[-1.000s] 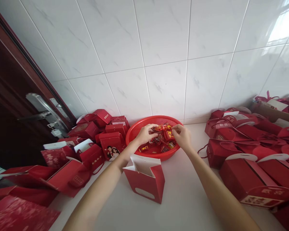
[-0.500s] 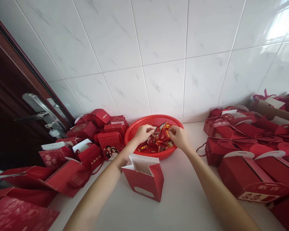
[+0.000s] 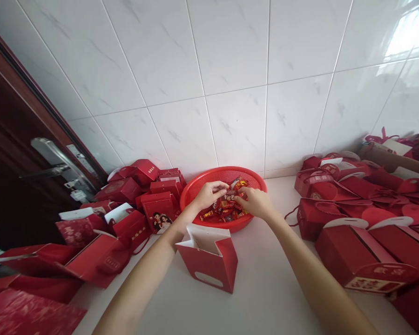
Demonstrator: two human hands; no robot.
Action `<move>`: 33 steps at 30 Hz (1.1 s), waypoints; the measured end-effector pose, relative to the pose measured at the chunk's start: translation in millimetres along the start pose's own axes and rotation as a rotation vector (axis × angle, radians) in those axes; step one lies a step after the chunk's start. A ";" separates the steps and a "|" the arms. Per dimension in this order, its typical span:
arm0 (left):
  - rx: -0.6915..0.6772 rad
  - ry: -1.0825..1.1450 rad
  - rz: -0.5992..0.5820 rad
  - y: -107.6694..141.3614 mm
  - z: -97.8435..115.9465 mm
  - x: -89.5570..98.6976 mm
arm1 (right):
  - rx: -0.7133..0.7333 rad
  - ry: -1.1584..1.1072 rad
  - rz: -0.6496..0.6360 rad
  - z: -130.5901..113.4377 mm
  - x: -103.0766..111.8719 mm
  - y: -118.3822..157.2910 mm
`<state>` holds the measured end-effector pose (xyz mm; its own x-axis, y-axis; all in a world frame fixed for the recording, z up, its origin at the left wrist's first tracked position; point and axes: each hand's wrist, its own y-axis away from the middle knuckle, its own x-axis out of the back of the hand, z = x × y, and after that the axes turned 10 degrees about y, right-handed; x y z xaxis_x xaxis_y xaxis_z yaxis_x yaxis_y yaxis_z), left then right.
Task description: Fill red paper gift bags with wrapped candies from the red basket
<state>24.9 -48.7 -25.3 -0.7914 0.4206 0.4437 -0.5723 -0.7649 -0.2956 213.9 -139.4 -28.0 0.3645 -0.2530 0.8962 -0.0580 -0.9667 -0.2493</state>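
Note:
Wrapped candies in red and gold lie in a red plastic basket against the tiled wall. Over the basket's left part is my left hand, its fingers curved together at the candies; what they hold, if anything, is too small to name. My right hand reaches in from the right, thumb and fingers apart around a candy, and I cannot tell whether it grips it. An open red paper box with a white inside stands upright in front of the basket, between my forearms.
Red gift boxes are piled on the left, near a dark door with a metal handle. Rows of closed red boxes fill the right side, with a cardboard carton behind them. The white table lies under everything.
My right hand has moved slightly left and down into the candies, and its thumb and fingers have spread. My left hand has barely shifted. The open box stands where it was.

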 end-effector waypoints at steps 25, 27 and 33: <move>-0.412 -0.088 0.137 3.1 4.5 -2.9 | -0.244 -1.203 -0.080 -15.2 12.9 -2.7; -0.492 -0.173 0.105 2.9 3.5 -3.0 | -0.243 -1.284 -0.045 -15.9 14.2 -2.5; -0.266 -0.512 -0.140 -7.2 8.2 -3.9 | -0.462 -1.537 0.401 -15.3 11.9 -8.9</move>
<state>33.9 -48.9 -17.9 -0.5377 0.1691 0.8260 -0.7504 -0.5426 -0.3774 204.5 -134.4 -9.5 0.7621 -0.4725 -0.4426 -0.5206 -0.8537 0.0150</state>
